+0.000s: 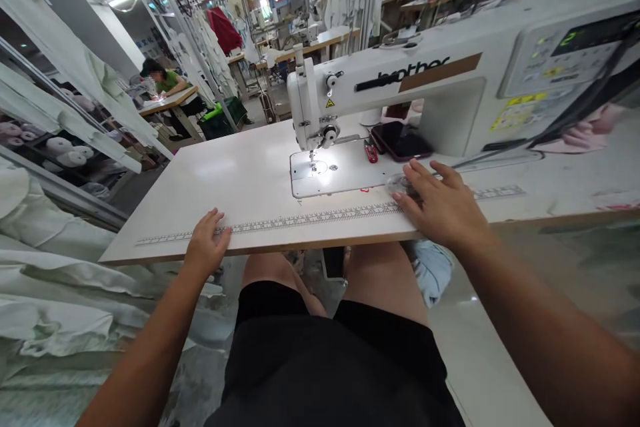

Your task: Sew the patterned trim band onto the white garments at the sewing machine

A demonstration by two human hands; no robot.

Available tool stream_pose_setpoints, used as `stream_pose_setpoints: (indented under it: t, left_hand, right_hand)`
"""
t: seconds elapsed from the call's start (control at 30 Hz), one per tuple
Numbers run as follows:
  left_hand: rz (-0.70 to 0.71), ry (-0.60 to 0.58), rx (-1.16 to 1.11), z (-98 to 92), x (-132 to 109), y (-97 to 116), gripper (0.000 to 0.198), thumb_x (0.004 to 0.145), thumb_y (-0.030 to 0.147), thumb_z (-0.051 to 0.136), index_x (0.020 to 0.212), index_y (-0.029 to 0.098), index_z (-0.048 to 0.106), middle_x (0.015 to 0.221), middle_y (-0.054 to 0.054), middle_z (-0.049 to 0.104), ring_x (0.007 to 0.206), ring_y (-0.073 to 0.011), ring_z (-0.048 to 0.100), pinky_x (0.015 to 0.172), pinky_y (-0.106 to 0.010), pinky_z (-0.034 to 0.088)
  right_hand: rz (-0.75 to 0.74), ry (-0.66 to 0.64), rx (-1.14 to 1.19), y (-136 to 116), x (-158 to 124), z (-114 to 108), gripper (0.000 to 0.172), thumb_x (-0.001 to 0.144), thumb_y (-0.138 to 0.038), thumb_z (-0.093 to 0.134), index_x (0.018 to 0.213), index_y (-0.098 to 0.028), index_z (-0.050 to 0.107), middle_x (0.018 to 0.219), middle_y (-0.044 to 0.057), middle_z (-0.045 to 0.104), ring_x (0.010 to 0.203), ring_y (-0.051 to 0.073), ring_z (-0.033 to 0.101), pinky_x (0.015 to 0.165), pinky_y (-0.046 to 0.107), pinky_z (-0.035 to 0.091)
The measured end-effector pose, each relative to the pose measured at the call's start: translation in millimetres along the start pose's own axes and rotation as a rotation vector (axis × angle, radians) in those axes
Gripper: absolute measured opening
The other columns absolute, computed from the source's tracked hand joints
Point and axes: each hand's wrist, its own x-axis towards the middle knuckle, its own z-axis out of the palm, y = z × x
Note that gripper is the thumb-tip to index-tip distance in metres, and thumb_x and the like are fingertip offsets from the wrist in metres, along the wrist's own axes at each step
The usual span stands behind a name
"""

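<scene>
My left hand point(206, 240) rests on the front edge of the white sewing table point(200, 177), fingers stretched out over the printed ruler scale point(300, 219). Further right, my right hand point(443, 203) lies on the tabletop with its fingers apart. Its fingertips are beside a small clear object point(397, 182), whose kind I cannot make out; they may touch it. A white sewing machine point(370, 83) stands behind, its lamp lighting the metal needle plate point(307, 177). Red thread snips point(371, 151) and a dark phone point(403, 140) lie under the machine's arm.
Pale fabric pieces point(45, 293) hang and pile up at the left. A light blue cloth point(433, 270) is below the table by my knee. Another person point(170, 83) sits at a table at the back left. Pink fabric point(583, 130) lies behind the machine at right.
</scene>
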Motion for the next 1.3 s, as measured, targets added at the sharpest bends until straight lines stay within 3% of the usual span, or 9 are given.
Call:
stream_pose_setpoints:
  t: [0.37, 0.8, 0.97, 1.13, 1.3]
  left_hand:
    - [0.046, 0.036, 0.018, 7.5, -2, 3, 0.033, 0.09, 0.029, 0.042, 0.109, 0.016, 0.064, 0.119, -0.012, 0.066, 0.115, -0.0263, 0.059, 0.104, -0.046, 0.044]
    - [0.014, 0.062, 0.043, 11.9, -5, 6, 0.032, 0.089, 0.026, 0.042, 0.108, 0.017, 0.066, 0.121, -0.01, 0.066, 0.116, -0.0253, 0.058, 0.106, -0.046, 0.042]
    - [-0.005, 0.045, 0.054, 12.6, -7, 9, 0.032, 0.091, 0.026, 0.041, 0.112, 0.018, 0.065, 0.124, -0.01, 0.064, 0.12, -0.0262, 0.056, 0.106, -0.049, 0.04]
    - [-0.014, 0.056, 0.063, 14.6, -10, 9, 0.032, 0.091, 0.025, 0.041, 0.113, 0.019, 0.064, 0.125, -0.009, 0.064, 0.122, -0.0262, 0.056, 0.106, -0.049, 0.039]
    - [0.006, 0.09, 0.071, 14.3, -10, 11, 0.032, 0.091, 0.024, 0.042, 0.112, 0.017, 0.066, 0.123, -0.009, 0.066, 0.119, -0.0257, 0.058, 0.105, -0.046, 0.041]
  right_hand:
    - [0.006, 0.038, -0.009, 5, 2, 5, 0.064, 0.094, -0.054, 0.033, 0.139, -0.01, 0.046, 0.146, 0.01, 0.044, 0.133, 0.035, 0.032, 0.106, 0.05, 0.036]
    - [0.016, 0.065, -0.07, 3, 2, 6, 0.063, 0.093, -0.05, 0.035, 0.135, -0.005, 0.048, 0.14, 0.016, 0.05, 0.134, 0.031, 0.032, 0.113, 0.041, 0.026]
    - [0.009, 0.05, -0.088, 3, 1, 6, 0.059, 0.094, -0.05, 0.033, 0.135, -0.01, 0.048, 0.14, 0.016, 0.05, 0.135, 0.03, 0.032, 0.113, 0.043, 0.027]
    - [0.0, 0.046, -0.093, 5, 2, 8, 0.062, 0.093, -0.052, 0.031, 0.13, -0.008, 0.052, 0.137, 0.018, 0.051, 0.134, 0.03, 0.034, 0.114, 0.042, 0.025]
    - [0.041, 0.025, -0.078, 6, 3, 8, 0.063, 0.091, -0.055, 0.031, 0.131, -0.011, 0.053, 0.137, 0.014, 0.053, 0.133, 0.03, 0.035, 0.112, 0.044, 0.029]
